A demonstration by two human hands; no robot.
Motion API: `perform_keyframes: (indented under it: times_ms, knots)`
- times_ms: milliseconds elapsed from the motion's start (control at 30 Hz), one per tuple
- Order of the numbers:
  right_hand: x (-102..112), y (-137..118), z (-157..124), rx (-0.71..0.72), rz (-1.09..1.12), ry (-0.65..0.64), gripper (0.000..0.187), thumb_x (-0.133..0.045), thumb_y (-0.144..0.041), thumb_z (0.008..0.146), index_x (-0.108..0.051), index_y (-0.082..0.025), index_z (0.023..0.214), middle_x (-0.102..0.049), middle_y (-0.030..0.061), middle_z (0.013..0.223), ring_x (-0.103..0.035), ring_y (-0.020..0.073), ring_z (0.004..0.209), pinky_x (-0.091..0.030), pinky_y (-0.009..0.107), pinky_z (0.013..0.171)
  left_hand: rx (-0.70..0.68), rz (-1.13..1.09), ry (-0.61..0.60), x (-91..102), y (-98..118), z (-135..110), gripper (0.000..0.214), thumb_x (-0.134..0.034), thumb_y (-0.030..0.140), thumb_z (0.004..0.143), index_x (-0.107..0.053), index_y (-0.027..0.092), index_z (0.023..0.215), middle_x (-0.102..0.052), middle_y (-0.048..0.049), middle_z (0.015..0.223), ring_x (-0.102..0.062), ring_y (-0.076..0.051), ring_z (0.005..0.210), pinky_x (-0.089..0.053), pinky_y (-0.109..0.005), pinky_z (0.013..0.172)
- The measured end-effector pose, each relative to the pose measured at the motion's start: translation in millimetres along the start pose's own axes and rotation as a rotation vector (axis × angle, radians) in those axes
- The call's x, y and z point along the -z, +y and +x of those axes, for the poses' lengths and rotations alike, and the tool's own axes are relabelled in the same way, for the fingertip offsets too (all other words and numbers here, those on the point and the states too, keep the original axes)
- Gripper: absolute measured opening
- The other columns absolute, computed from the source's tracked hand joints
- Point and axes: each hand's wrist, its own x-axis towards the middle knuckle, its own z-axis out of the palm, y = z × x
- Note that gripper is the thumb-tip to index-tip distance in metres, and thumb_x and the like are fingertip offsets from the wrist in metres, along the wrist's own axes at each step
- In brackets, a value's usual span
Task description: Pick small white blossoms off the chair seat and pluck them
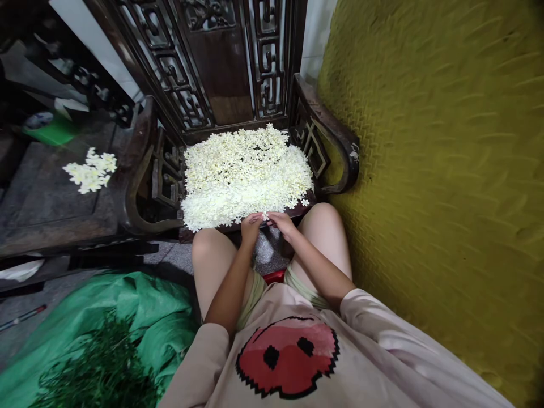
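My left hand and my right hand meet at the front edge of a dark carved wooden chair. Between their fingertips is a small white flower, pinched from both sides. Just beyond my hands, a thick layer of white and pale yellow flowers covers the chair seat. A few single blossoms lie at the front right of that layer. Whether a thread or stem runs between my fingers is too small to tell.
On the dark wooden table at left lie a small flower cluster and a green container. A green sheet with leafy greenery is at lower left. A yellow textured surface rises close on the right.
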Motion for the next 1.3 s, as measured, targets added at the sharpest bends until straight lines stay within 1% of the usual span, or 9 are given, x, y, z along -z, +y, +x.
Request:
perform_keyframes:
  times_ms: [200, 333, 567, 733, 900, 1000, 1100, 1167, 1300]
  knots:
    - [-1, 3, 3, 0.07, -0.024, 0.053, 0.013, -0.063, -0.024, 0.069, -0.069, -0.016, 0.077, -0.068, 0.0004, 0.075, -0.058, 0.0097, 0.059, -0.043, 0.022, 0.06, -0.024, -0.027, 0.019, 0.3, -4, 2, 0.026, -0.065, 0.027, 0.06, -0.064, 0.014, 0.083, -0.064, -0.0024, 0.07, -0.059, -0.013, 0.068, -0.045, -0.028, 0.072]
    - [2, 4, 8, 0.022, -0.011, 0.142, 0.012, -0.059, -0.021, 0.073, -0.067, -0.015, 0.08, -0.066, -0.0002, 0.07, -0.058, 0.0086, 0.054, -0.04, 0.02, 0.054, -0.012, -0.07, 0.066, 2.4, -1, 4, 0.029, -0.065, 0.027, 0.06, -0.063, 0.014, 0.086, -0.063, -0.0016, 0.069, -0.058, -0.011, 0.066, -0.045, -0.027, 0.071]
    - [3, 0, 7, -0.082, 0.065, 0.168, 0.009, -0.055, -0.016, 0.077, -0.063, -0.013, 0.078, -0.061, -0.0019, 0.061, -0.056, 0.0064, 0.048, -0.031, 0.016, 0.042, 0.004, -0.286, 0.438, 25.1, 1, 35, 0.03, -0.065, 0.027, 0.066, -0.057, 0.014, 0.091, -0.06, -0.0041, 0.079, -0.059, -0.009, 0.069, -0.048, -0.025, 0.074]
    - [3, 1, 6, -0.122, 0.065, 0.138, 0.009, -0.054, -0.016, 0.079, -0.062, -0.013, 0.076, -0.062, -0.0011, 0.062, -0.056, 0.0061, 0.048, -0.032, 0.015, 0.042, -0.014, -0.38, 0.555, 47.3, 20, 61, 0.036, -0.063, 0.029, 0.073, -0.054, 0.015, 0.104, -0.058, -0.0113, 0.104, -0.061, -0.013, 0.089, -0.047, -0.025, 0.084]
    - [3, 3, 7, -0.132, 0.023, 0.146, 0.01, -0.054, -0.017, 0.079, -0.062, -0.013, 0.077, -0.064, 0.0006, 0.067, -0.057, 0.0067, 0.05, -0.033, 0.015, 0.042, -0.14, -0.26, 0.504, 60.1, 38, 61, 0.052, -0.06, 0.037, 0.075, -0.045, 0.022, 0.123, -0.048, -0.0122, 0.127, -0.05, -0.018, 0.114, -0.042, -0.03, 0.092]
    - [2, 3, 7, -0.133, 0.007, 0.143, 0.01, -0.054, -0.017, 0.079, -0.063, -0.013, 0.078, -0.064, 0.0008, 0.068, -0.057, 0.0066, 0.051, -0.033, 0.015, 0.042, -0.167, -0.124, 0.505, 49.0, 31, 42, 0.051, -0.062, 0.036, 0.071, -0.05, 0.02, 0.119, -0.054, -0.0115, 0.117, -0.053, -0.018, 0.108, -0.042, -0.03, 0.09]
    - [0, 3, 6, -0.105, -0.011, 0.128, 0.01, -0.055, -0.018, 0.078, -0.064, -0.013, 0.079, -0.064, 0.0005, 0.068, -0.057, 0.006, 0.049, -0.032, 0.015, 0.042, -0.103, 0.042, 0.255, 27.8, 18, 22, 0.037, -0.065, 0.034, 0.067, -0.061, 0.016, 0.099, -0.063, -0.0077, 0.09, -0.06, -0.015, 0.083, -0.046, -0.028, 0.08]
    - [0, 2, 5, -0.079, -0.027, 0.099, 0.01, -0.057, -0.019, 0.077, -0.065, -0.013, 0.08, -0.065, 0.0002, 0.068, -0.056, 0.0056, 0.05, -0.033, 0.015, 0.044, -0.104, 0.155, 0.081, 14.8, 11, 14, 0.032, -0.067, 0.032, 0.064, -0.065, 0.016, 0.091, -0.062, -0.0056, 0.084, -0.058, -0.014, 0.073, -0.046, -0.027, 0.073]
    - [1, 1, 2, -0.065, -0.034, 0.058, 0.012, -0.06, -0.022, 0.075, -0.066, -0.015, 0.082, -0.066, -0.0006, 0.07, -0.056, 0.0049, 0.051, -0.035, 0.015, 0.047, -0.145, 0.276, -0.017, 2.3, 5, 11, 0.018, -0.066, 0.028, 0.063, -0.067, 0.019, 0.078, -0.062, -0.0023, 0.077, -0.054, -0.012, 0.065, -0.045, -0.026, 0.067]
